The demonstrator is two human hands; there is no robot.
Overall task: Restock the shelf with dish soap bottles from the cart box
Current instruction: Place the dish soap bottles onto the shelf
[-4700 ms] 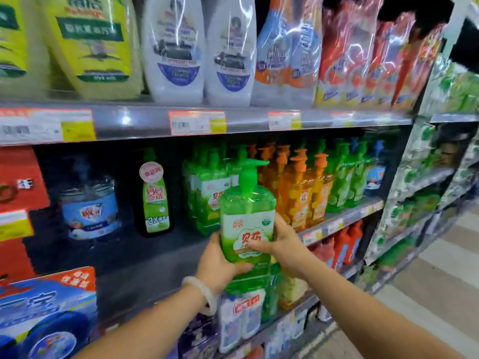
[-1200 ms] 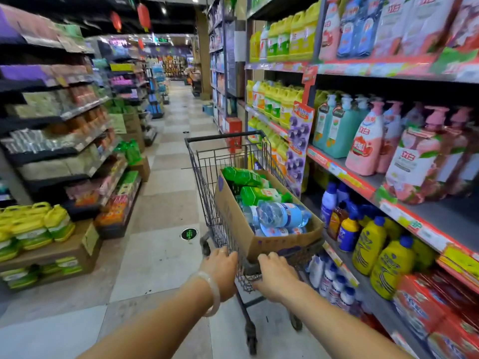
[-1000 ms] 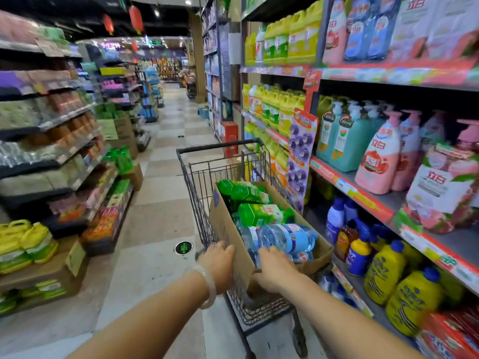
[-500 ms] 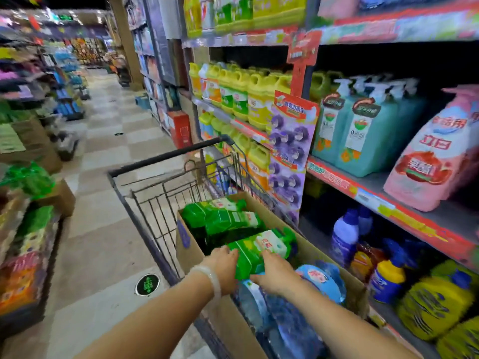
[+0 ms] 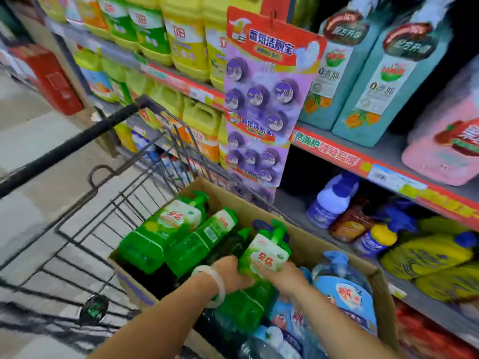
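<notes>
Closer in than half a second ago: camera dipped lower over the cardboard box (image 5: 324, 244) in the wire cart (image 5: 108, 211), shelves slid up and nearer, aisle floor mostly out of view. Held green dish soap bottle (image 5: 256, 275) raised a little at its pump end compared with before, same two hands on it. Long axis running from lower left near the wrists to upper right, pump head pointing up and away toward the shelf side of the box, white label with red characters facing up. Lying tilted over dark contents in the middle of the box, just beside blue-labelled clear water jugs (image 5: 342, 288) on the right. Two more green bottles (image 5: 176, 234) lying side by side at the far left end of the box, pumps pointing the same way, apart from the held one. Left hand (image 5: 233, 273), pale bangle (image 5: 216, 283) at the wrist, fingers curled round the bottle's left flank. Right hand (image 5: 282, 278) clamped on the right flank, fingertips over the label edge. Purple hanging cards of toilet fresheners (image 5: 259, 99) beside the cart; yellow jugs (image 5: 186, 40) and teal bottles (image 5: 373, 81) on the shelf above.
</notes>
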